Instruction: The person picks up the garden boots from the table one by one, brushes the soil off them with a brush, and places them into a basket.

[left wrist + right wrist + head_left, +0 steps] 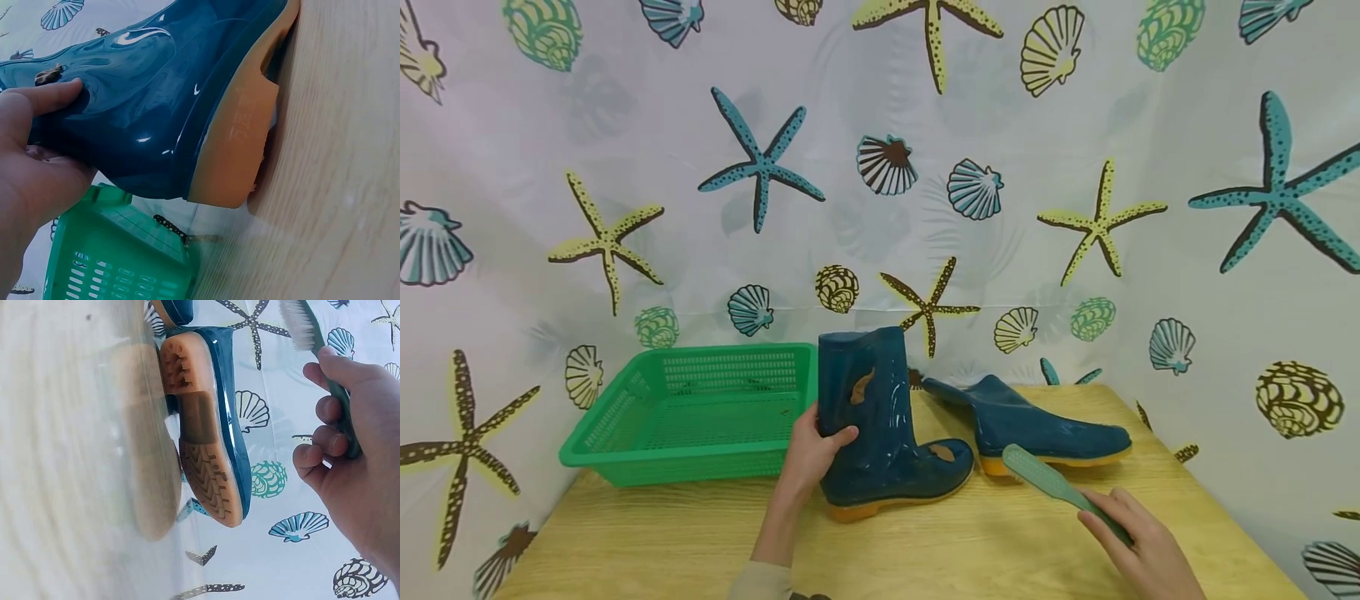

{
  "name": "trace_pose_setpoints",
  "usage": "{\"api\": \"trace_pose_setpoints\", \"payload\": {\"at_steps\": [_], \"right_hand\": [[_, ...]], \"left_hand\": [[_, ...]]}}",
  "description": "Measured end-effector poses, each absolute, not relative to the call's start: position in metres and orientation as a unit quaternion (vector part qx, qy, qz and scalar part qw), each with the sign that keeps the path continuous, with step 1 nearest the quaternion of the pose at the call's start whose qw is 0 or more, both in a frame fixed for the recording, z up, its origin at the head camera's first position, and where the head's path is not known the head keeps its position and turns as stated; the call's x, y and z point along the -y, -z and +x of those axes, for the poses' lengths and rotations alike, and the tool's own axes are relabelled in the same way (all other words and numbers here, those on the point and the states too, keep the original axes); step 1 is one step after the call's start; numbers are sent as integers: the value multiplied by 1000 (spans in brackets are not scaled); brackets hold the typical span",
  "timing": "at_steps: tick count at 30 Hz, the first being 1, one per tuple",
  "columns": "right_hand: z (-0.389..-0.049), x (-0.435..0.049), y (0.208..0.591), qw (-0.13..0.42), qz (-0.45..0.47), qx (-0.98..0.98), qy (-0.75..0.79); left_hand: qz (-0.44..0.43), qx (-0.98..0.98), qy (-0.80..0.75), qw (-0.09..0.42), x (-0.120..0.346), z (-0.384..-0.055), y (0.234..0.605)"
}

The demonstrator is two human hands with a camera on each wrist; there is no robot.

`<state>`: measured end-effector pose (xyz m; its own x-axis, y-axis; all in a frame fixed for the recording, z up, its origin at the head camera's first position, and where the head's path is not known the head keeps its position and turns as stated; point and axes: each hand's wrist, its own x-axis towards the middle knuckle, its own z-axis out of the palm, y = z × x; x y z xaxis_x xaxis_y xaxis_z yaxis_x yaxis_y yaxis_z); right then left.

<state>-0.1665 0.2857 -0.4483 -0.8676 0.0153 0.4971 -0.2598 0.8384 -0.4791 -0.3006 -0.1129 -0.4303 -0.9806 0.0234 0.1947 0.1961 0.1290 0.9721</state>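
Observation:
A dark blue rubber boot [880, 450] with an orange sole stands nearly upright in the middle of the table. Brown patches mark its shaft and toe. My left hand [812, 450] grips the back of the shaft, thumb [59, 97] across the near side; the far fingers are mostly hidden. Whether the heel [234, 150] touches the table I cannot tell. My right hand [1138, 533] holds a green brush [1052, 479] by its handle, apart from both boots. White bristles [297, 325] show in the right wrist view.
A second blue boot [1037, 425] lies to the right with its shaft slumped back, its patterned tan sole [203, 450] showing in the right wrist view. At the left sits a green slotted basket [700, 462]. A shell-and-starfish-printed curtain [880, 233] hangs behind the wooden table [985, 550].

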Motion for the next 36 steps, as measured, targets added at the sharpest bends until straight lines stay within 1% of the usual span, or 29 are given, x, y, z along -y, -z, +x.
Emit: {"api": "trace_pose_setpoints", "payload": {"at_steps": [2,5,11,18,27,36], "right_hand": [[-168,-282,447,265,80,922,-270],[-171,-275,444,273,97,921,-261],[-179,-261,432,268,124,923,-246],[-195,-243,419,306,200,901,-234],[-213,-221,403,319,265,876,-245],[-231,-196,387,328,304,859,-249]], "left_hand": [[-84,748,655,65,114,-300,431],[-96,750,652,66,116,-300,431],[-110,745,656,55,117,-299,432],[-108,752,648,60,118,-299,434],[-112,757,640,63,120,-297,434],[-107,755,644,60,123,-300,433]]}}
